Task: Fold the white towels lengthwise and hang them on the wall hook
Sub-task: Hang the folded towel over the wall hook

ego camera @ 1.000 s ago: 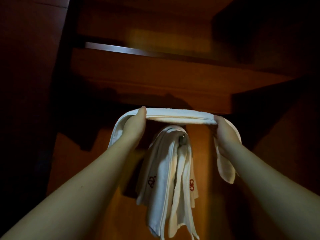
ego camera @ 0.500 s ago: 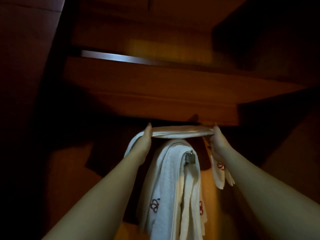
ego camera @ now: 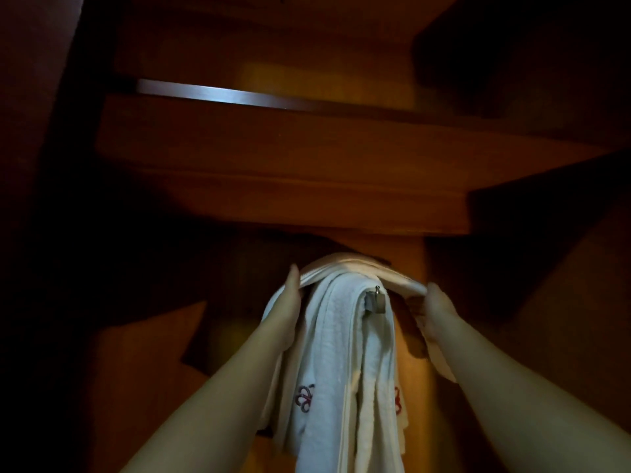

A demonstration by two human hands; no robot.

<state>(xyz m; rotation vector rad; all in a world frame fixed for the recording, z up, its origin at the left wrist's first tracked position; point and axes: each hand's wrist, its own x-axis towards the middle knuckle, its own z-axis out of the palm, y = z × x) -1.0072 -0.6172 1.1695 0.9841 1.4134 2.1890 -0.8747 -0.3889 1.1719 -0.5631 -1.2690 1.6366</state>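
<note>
Two bare forearms come up from the bottom corners and converge on the middle, both stretched out nearly straight. The left hand [ego camera: 285, 307] is raised with its thumb pointing up, gripping the left end of a folded white towel [ego camera: 358, 268]; the rest of its fingers are hidden behind the cloth. The right hand [ego camera: 435, 310] mirrors it on the other side, fingers curled round the towel's right end, with a loose tail of cloth dropping below the wrist. Between the two hands the folded towel arches in a shallow curve, lying right over the top of the hanging towels [ego camera: 338, 370], which drape in long white folds from a small metal wall hook [ego camera: 375, 300]. Whether the held towel already rests on that hook or only on the cloth beneath it is hard to tell in this dim light. A red embroidered emblem [ego camera: 305, 397] shows on the front hanging fold. Behind everything stands the wooden wall [ego camera: 415, 254], above it a broad wooden shelf [ego camera: 273, 172], and farther up a pale metal rail [ego camera: 222, 95] catches the light.
</note>
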